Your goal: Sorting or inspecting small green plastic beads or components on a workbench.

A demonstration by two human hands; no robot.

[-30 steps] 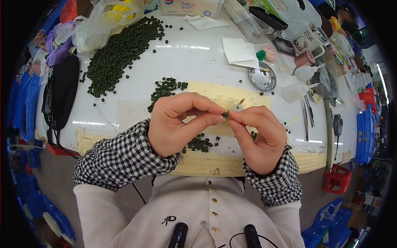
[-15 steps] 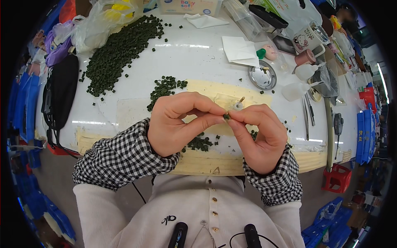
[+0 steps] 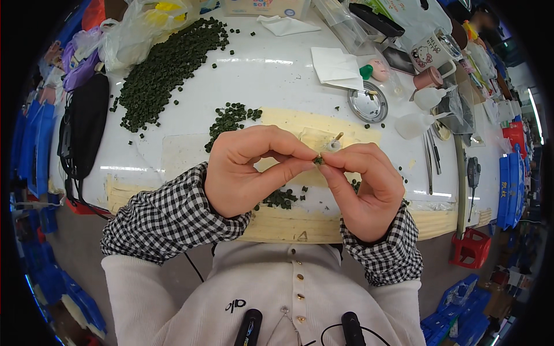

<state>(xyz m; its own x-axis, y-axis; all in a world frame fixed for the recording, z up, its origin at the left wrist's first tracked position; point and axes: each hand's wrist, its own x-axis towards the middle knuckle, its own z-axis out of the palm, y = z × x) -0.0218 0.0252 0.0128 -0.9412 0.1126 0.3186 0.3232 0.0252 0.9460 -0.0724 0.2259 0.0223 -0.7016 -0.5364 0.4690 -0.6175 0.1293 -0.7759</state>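
Note:
Between the fingertips of both hands is one small dark green part (image 3: pixel 318 160), pinched from two sides above the near part of the table. My left hand (image 3: pixel 254 167) holds it with thumb and forefinger, and my right hand (image 3: pixel 367 184) does the same opposite. Just beyond the fingertips, a small white pot (image 3: pixel 333 145) with a brown stick in it stands on yellow tape. Below my left hand lies a loose group of similar green parts (image 3: pixel 281 198); a few more show beside my right hand. Another small pile (image 3: pixel 229 122) sits beyond my left hand.
A large heap of green parts (image 3: pixel 167 75) spreads over the far left. At the right are a round metal dish (image 3: pixel 367 102), white squeeze bottles (image 3: pixel 412 125), tweezers (image 3: pixel 427 164) and a mug (image 3: pixel 430 53). A black pouch (image 3: pixel 89 130) lies at the left edge.
The pinched green part has turned slightly between the fingertips. My right hand has shifted a little to the right; my left hand is almost still.

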